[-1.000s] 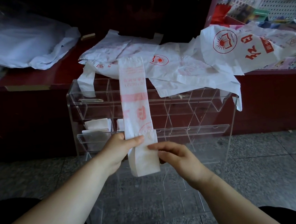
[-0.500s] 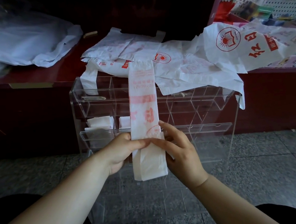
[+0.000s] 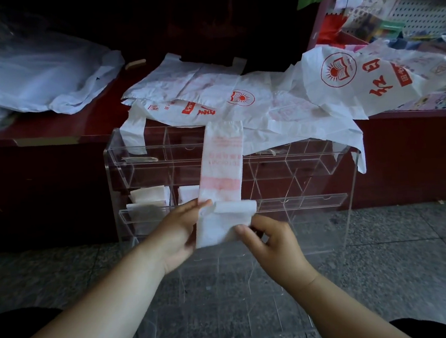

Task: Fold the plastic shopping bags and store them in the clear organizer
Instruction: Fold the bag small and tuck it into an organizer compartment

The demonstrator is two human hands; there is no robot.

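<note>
From my remote station I see the left hand (image 3: 179, 235) pinching the left edge of the folded bag strip (image 3: 223, 166), with the thumb on the front face and the fingers behind it. The right hand (image 3: 274, 243) pinches the lower right corner of the same strip between thumb and curled fingers. Both hands are therefore grasping the strip. The strip is a white plastic shopping bag with red print, folded lengthwise into a narrow band. It hangs in front of the clear organizer (image 3: 312, 176), with its upper end near the organizer's top edge and its lower end between my two hands. Just above the right hand, a short section of the strip is turned over into a small flap that projects to the right. The organizer stands on the grey stone floor (image 3: 388, 262) against a dark red counter (image 3: 49, 133). Its middle tier holds small folded bags (image 3: 148, 197) in the two left compartments. Unfolded bags (image 3: 239, 99) lie spread on the counter and drape over the organizer's top. One of them, a bag with a round red logo (image 3: 357, 74), lies at the right. A pile of pale plastic sheeting (image 3: 30, 73) lies on the counter at the left.
</note>
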